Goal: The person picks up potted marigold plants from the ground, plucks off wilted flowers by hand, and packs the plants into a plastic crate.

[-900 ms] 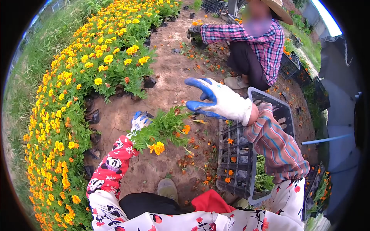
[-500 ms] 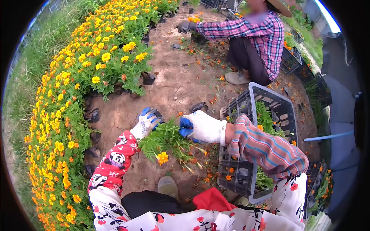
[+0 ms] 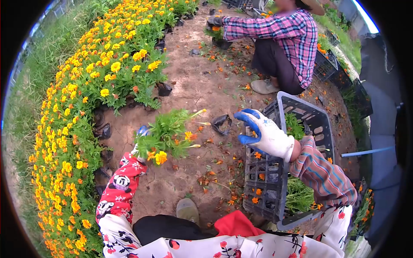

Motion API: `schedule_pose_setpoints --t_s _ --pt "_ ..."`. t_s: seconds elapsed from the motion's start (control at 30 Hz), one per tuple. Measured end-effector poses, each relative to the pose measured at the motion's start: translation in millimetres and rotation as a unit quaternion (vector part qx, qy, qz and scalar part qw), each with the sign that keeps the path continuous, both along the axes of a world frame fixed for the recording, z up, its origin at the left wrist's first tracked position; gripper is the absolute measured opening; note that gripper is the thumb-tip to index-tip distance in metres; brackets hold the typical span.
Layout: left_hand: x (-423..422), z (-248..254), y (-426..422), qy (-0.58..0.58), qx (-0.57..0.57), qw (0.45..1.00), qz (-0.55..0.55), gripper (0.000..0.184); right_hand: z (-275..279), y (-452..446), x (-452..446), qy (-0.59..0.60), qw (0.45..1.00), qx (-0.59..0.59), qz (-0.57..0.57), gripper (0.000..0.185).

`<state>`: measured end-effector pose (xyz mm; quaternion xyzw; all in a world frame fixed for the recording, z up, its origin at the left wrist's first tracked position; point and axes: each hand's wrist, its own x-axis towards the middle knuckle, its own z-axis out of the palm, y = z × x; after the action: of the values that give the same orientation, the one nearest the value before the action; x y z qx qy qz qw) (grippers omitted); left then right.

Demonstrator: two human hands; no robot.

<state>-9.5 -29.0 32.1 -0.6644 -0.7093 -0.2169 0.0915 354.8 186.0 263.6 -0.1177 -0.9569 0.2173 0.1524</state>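
Observation:
My left hand (image 3: 141, 138), in a white glove with blue coating, is mostly behind the leaves of a marigold plant (image 3: 165, 133) that it holds above the soil. This plant carries a few orange-yellow blooms and pale buds on long stems, pointing right. Its pot, if there is one, is hidden. My right hand (image 3: 266, 132), gloved the same way, has its fingers apart and curved, with nothing in them. It hovers beside the near-left side of a dark plastic crate (image 3: 282, 189), which holds green cuttings (image 3: 297, 195).
Rows of potted marigolds (image 3: 77, 129) stand along the left. A black plastic nursery bag (image 3: 221, 124) lies on the soil ahead. A co-worker in a checked shirt (image 3: 279, 32) squats at the upper right, holding a potted plant. More crates (image 3: 325, 64) line the right side.
My left hand has moved left with the marigold plant, which now points its stems right. My right hand has left the plant, moved right and opened. The co-worker's hand has shifted onto a potted plant.

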Motion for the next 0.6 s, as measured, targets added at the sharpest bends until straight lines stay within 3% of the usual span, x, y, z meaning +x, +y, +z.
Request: schedule_pose_setpoints --t_s 0.07,0.17,0.27,0.37,0.43,0.47,0.5,0.57,0.6 --pt "11.6 3.7 6.4 -0.027 0.01 1.0 -0.011 0.029 -7.3 -2.3 -26.1 0.045 0.998 -0.052 -0.018 0.044" --pt "35.9 16.2 18.8 -0.07 0.009 0.997 -0.034 0.03 1.2 -7.0 -65.0 -0.158 0.969 -0.187 0.032 0.051" --pt "49.1 23.6 23.5 -0.083 -0.011 0.995 -0.045 0.031 -2.8 -26.1 -84.1 -0.161 0.966 -0.196 0.045 0.051" --pt "51.8 25.8 23.8 -0.09 -0.025 0.994 -0.049 0.031 -7.3 -37.5 -96.3 -0.061 0.977 -0.198 0.044 0.048" --pt "55.0 27.5 23.3 -0.091 -0.032 0.994 -0.05 0.032 -1.5 -41.7 -99.2 -0.182 0.922 -0.341 -0.019 0.044" --pt "56.1 28.7 23.2 -0.092 -0.035 0.994 -0.049 0.032 -13.1 -41.2 -100.9 -0.152 0.919 -0.364 -0.02 0.04" --pt "55.9 30.3 22.3 -0.092 -0.036 0.994 -0.049 0.032 -15.6 -40.4 -99.8 -0.153 0.919 -0.363 -0.019 0.04" --pt "56.0 29.8 20.7 -0.094 -0.038 0.994 -0.046 0.033 -16.2 -36.9 -94.3 -0.13 0.958 -0.257 -0.009 0.033" --pt "55.5 29.3 19.3 -0.093 -0.04 0.994 -0.045 0.033 -31.9 -29.9 -89.2 -0.071 0.98 -0.188 0.005 0.037"
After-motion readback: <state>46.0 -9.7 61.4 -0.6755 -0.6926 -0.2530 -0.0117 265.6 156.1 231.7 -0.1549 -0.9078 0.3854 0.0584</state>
